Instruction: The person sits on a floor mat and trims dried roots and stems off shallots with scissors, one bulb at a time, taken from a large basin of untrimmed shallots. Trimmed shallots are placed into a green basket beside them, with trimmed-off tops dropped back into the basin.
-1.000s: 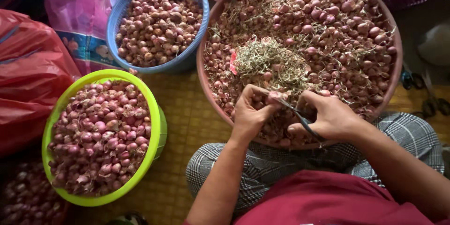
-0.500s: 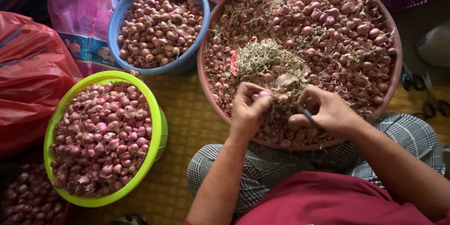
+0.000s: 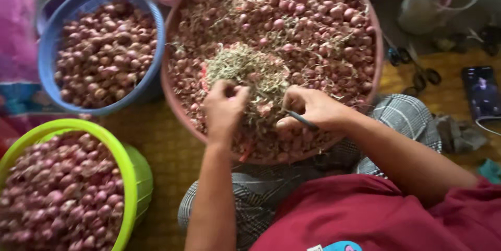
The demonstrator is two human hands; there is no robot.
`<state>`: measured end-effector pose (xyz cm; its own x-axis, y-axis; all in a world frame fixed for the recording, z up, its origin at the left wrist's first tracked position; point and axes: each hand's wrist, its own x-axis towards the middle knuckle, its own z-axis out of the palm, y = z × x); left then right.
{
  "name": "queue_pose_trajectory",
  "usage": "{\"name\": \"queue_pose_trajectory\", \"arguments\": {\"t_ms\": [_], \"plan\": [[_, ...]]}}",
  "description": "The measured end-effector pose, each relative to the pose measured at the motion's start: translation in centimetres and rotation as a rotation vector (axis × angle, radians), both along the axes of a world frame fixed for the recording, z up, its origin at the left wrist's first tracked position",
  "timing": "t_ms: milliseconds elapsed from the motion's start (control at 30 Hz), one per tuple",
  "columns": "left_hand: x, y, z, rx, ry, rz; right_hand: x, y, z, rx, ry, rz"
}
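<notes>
A wide reddish-brown basin (image 3: 180, 118) full of small shallots lies in front of me, with a heap of dry roots and stems (image 3: 242, 68) in its middle. My left hand (image 3: 224, 107) hovers over the near part of the basin, fingers pinched together at the edge of the root heap; what they pinch is hidden. Beside it, my right hand (image 3: 310, 110) grips a small dark-handled knife (image 3: 301, 120), its tip pointing toward the left hand. The hands are a short gap apart.
A blue basin (image 3: 47, 81) of shallots stands at the left and a green basin (image 3: 128, 162) of peeled shallots at the lower left. Scissors (image 3: 417, 71), a phone (image 3: 481, 91) and a plastic bag (image 3: 443, 0) lie on the woven mat (image 3: 156, 141) at the right.
The view has shifted down and right. My hands, close together over a shallot a second ago, have drawn slightly apart, and the left hand now reaches into the root heap.
</notes>
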<state>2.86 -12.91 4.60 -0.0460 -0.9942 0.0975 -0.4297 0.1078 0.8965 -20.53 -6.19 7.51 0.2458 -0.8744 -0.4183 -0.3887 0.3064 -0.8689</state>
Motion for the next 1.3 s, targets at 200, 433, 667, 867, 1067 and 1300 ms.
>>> {"name": "queue_pose_trajectory", "arguments": {"t_ms": [200, 433, 667, 867, 1067, 1300], "plan": [[0.9, 1.3, 2.1, 0.342, 0.582, -0.005, 0.9, -1.0, 1.8, 0.301, -0.218, -0.003], [1.9, 2.9, 3.4, 0.388, 0.521, 0.094, 0.3, -0.5, 0.4, 0.331, -0.334, 0.077], [3.7, 5.0, 1.7, 0.406, 0.782, 0.084, 0.7, 2.1, -0.1, 0.446, -0.434, 0.087], [2.4, 7.8, -0.6, 0.444, 0.9, 0.045, 3.5, 2.0, 0.1, 0.5, -0.403, -0.024], [2.2, 7.8, -1.3, 0.361, 0.999, 0.108, 3.2, 2.4, -0.9, 0.23, -0.355, -0.035], [3.4, 8.0, -0.8, 0.341, 0.948, 0.132, 1.1, 5.3, -1.4, 0.439, -0.204, 0.085]]}}
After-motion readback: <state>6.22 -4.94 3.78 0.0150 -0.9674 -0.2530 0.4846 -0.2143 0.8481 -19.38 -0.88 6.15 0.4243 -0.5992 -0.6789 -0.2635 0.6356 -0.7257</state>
